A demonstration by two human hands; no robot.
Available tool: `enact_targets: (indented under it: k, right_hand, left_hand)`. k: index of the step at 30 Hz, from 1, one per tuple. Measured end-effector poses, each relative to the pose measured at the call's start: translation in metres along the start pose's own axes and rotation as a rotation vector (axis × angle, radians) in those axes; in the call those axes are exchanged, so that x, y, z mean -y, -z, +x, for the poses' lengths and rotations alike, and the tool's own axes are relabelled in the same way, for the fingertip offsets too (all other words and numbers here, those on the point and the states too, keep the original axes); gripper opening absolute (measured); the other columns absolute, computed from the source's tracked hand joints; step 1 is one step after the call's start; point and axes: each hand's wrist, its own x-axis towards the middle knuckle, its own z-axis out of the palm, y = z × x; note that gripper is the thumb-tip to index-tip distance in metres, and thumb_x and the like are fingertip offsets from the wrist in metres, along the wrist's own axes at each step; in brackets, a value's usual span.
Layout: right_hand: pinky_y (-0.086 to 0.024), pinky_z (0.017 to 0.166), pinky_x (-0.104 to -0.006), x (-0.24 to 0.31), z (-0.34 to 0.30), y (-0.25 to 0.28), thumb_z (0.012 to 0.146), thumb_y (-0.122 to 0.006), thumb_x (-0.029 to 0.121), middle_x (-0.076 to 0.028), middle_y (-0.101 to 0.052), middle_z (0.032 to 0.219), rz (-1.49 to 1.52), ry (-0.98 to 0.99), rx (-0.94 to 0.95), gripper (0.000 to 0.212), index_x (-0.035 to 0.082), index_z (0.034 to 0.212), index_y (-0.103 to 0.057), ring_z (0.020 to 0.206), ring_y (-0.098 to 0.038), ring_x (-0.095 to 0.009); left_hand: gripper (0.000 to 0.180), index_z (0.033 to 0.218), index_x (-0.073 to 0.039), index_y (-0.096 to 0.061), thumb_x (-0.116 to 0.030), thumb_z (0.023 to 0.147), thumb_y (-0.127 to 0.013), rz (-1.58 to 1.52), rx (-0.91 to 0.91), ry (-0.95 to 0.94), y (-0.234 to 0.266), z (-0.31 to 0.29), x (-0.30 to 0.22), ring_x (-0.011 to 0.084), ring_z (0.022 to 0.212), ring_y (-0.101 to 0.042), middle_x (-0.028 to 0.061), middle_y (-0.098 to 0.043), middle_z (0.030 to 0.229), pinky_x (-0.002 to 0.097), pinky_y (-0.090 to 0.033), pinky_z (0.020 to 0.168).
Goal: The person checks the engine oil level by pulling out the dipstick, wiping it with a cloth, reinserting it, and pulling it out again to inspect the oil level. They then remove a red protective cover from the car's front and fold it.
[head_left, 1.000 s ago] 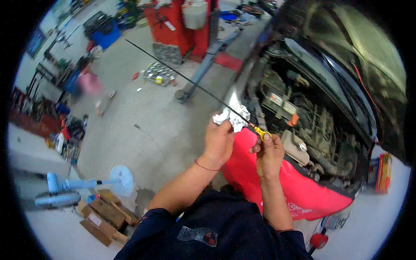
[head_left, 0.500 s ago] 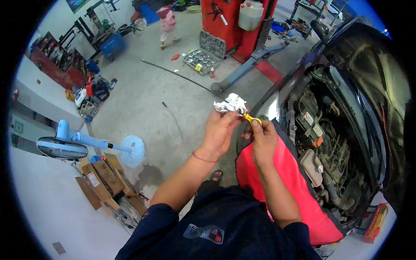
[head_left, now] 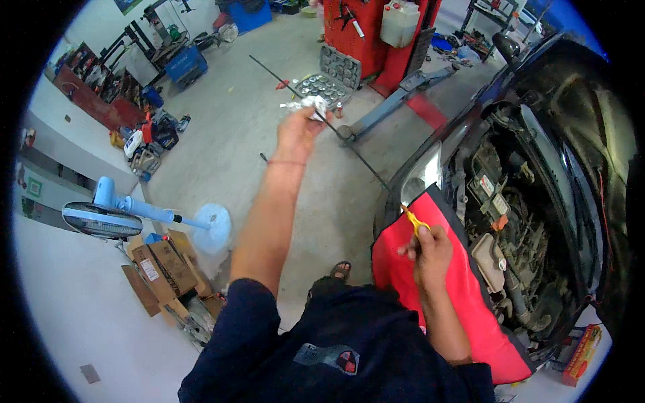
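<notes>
My right hand (head_left: 433,255) is closed on the yellow ring handle of a dipstick (head_left: 415,220), over the red fender cover (head_left: 396,252). The dipstick's long, thin, dark blade runs up and left from the handle, away from me. Farther out, my left hand (head_left: 297,134) is closed on a crumpled white tissue (head_left: 310,106), and the blade passes through it. Part of the blade sticks out beyond the tissue. Most of my left fingertips are hidden by the hand and the tissue.
To my right is a car's open engine bay (head_left: 517,221), with its headlight (head_left: 426,168) nearest the dipstick handle. A blue fan (head_left: 127,208) and cardboard boxes (head_left: 164,272) lie left. Ahead are an open tool case (head_left: 339,67) and a red lift post (head_left: 353,40).
My left hand has slid with the tissue from beside the handle out along the blade, up and left. My right hand has lowered toward me. A person in pink has left the view.
</notes>
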Motion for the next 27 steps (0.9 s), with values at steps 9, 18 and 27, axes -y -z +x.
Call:
enact_targets:
  k: [9,18,27]
  right_hand:
    - [-0.047,0.037,-0.0267,0.023,-0.127,0.158,0.09,-0.063,0.032,0.001,-0.04,0.055,0.123,0.064,-0.425,0.03,0.009,0.086,-0.044,0.037,-0.039,-0.008]
    - [-0.047,0.038,-0.0281,0.077,-0.24,0.252,0.088,-0.067,0.038,-0.001,-0.045,0.056,0.089,0.312,-0.929,0.038,0.01,0.083,-0.043,0.038,-0.042,-0.009]
    - [-0.044,0.039,-0.0295,0.052,-0.31,0.348,0.09,-0.066,0.033,-0.004,-0.047,0.059,-0.227,0.175,-1.295,0.036,0.009,0.081,-0.041,0.039,-0.044,-0.012]
  left_hand:
    - [0.022,0.111,0.003,-0.054,-0.005,0.09,-0.054,-0.267,0.288,-0.048,0.105,0.144,-0.04,0.0313,0.099,-0.061,0.0168,-0.062,0.108,0.0502,-0.05,0.091]
    - [0.047,0.135,-0.005,-0.045,-0.003,0.088,-0.049,0.489,0.646,0.384,-0.153,-0.071,0.184,0.0235,0.103,-0.062,0.0148,-0.057,0.123,0.0405,-0.056,0.082]
    - [0.049,0.137,-0.004,-0.043,-0.039,0.102,-0.039,0.072,0.799,1.124,-0.376,-0.243,0.452,0.0366,0.108,-0.06,0.0211,-0.058,0.12,0.0452,-0.053,0.089]
